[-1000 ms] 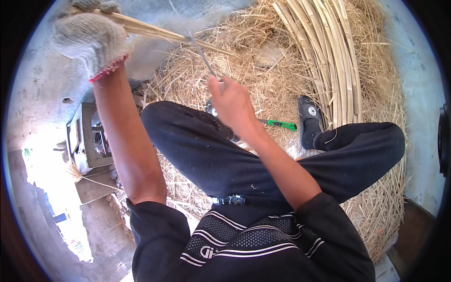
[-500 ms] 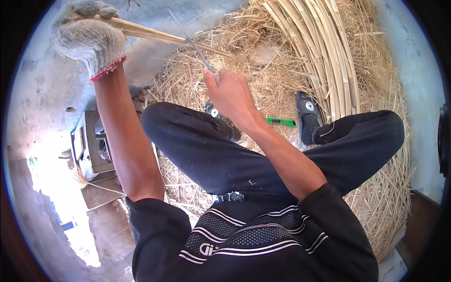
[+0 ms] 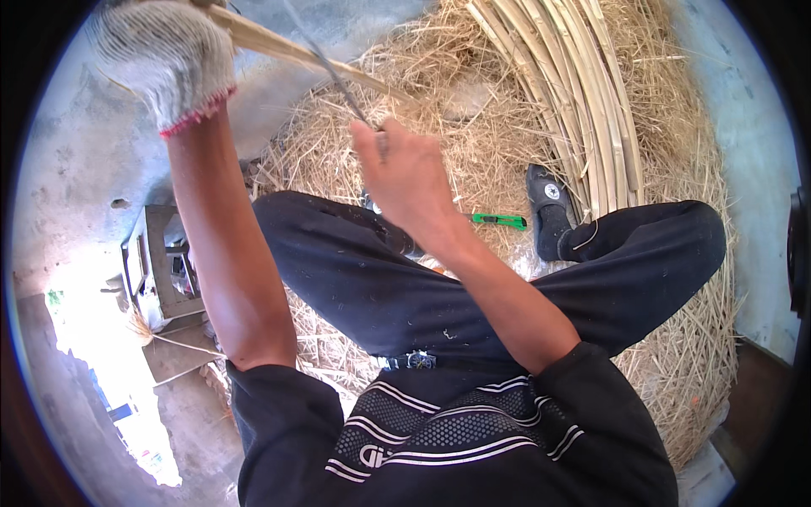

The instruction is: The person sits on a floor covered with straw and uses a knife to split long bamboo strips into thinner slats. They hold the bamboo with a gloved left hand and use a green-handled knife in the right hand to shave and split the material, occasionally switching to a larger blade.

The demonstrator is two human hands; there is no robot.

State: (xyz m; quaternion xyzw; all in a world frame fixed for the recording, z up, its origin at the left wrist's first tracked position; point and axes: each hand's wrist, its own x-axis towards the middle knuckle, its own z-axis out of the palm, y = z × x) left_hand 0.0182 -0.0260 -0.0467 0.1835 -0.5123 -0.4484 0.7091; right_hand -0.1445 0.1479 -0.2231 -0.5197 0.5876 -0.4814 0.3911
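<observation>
My left hand point(image 3: 169, 63), in a whitish knit glove with a red cuff, is closed on a pale split bamboo strip point(image 3: 270, 42) at the upper left. From there the strip slants down to the right, over the straw. My bare right hand point(image 3: 407, 173) is wrapped round the handle of a knife point(image 3: 331, 72), its thin grey blade pointing up and left. The blade crosses the strip in the picture; whether it touches, I cannot tell. The fingers and strip end at the left hand run partly out of the picture.
Straw-like shavings point(image 3: 684, 279) cover the floor around my crossed legs. A bundle of long bamboo strips point(image 3: 583, 101) lies at the far right, beside my dark shoe point(image 3: 547, 203). A green box cutter point(image 3: 498, 220) rests between my feet. A small wooden stool-like frame point(image 3: 169, 262) stands at the left.
My left hand has turned and shifted slightly, and its fingers are less visible. My right hand has moved a little left with the knife, slightly blurred.
</observation>
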